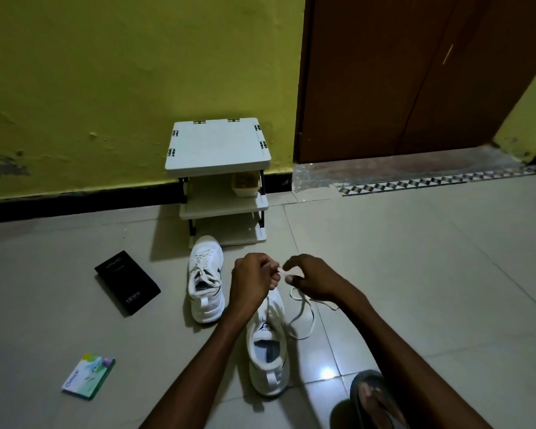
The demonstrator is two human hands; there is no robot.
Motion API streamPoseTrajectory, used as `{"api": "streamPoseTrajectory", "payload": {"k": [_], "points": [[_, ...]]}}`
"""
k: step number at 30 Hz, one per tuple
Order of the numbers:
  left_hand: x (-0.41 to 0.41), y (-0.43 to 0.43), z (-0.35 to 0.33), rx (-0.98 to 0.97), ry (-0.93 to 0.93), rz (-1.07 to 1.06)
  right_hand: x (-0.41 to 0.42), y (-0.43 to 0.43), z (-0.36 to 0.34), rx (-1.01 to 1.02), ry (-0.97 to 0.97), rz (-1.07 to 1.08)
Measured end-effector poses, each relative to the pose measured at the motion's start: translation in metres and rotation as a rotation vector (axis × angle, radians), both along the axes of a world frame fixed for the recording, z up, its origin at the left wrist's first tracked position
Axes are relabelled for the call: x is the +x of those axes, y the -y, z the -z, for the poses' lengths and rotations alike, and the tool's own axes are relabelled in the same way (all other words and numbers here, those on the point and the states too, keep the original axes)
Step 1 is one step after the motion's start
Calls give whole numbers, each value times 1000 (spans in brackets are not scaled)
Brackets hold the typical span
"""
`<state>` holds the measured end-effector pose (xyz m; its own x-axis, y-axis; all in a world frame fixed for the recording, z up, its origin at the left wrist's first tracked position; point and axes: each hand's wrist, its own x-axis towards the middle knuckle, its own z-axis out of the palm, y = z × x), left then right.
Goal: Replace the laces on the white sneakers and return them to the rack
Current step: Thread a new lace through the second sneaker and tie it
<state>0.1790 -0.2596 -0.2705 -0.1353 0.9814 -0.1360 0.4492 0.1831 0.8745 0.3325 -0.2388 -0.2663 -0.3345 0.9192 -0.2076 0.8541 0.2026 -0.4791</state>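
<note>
Near sneaker (268, 351): floor, well before rack (217, 147); toe hidden under hands. Left hand (251, 280), right hand (313, 280): fingertips pinching lace (287, 273), threading indistinct. Laced sneaker (205, 280): just before rack.

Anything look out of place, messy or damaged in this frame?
The near sneaker has its lace trailing loose over the floor, where a black box and a green packet also lie scattered. The yellow wall is dark-stained low on the left.

A yellow-green wall (106, 72) and brown door (399, 72) meet pale floor tiles (415, 258).
</note>
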Motion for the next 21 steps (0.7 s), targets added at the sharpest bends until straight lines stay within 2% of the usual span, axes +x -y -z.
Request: {"api": "streamPoseTrajectory", "payload": {"k": [3,7,11,16,21], "points": [[-2,7,-4,123,-195,-39,-14,4,1,-28,-126,-33],[-5,7,-10,140,-300,-21,-20,5,4,8,-220,27],[-10,7,-15,123,-344,42,-17,8,0,15,-317,38],[-11,6,-15,119,-353,86,-10,14,-3,-98,-496,121],[-8,8,-14,142,-345,27,-8,13,7,-43,-457,183]]}}
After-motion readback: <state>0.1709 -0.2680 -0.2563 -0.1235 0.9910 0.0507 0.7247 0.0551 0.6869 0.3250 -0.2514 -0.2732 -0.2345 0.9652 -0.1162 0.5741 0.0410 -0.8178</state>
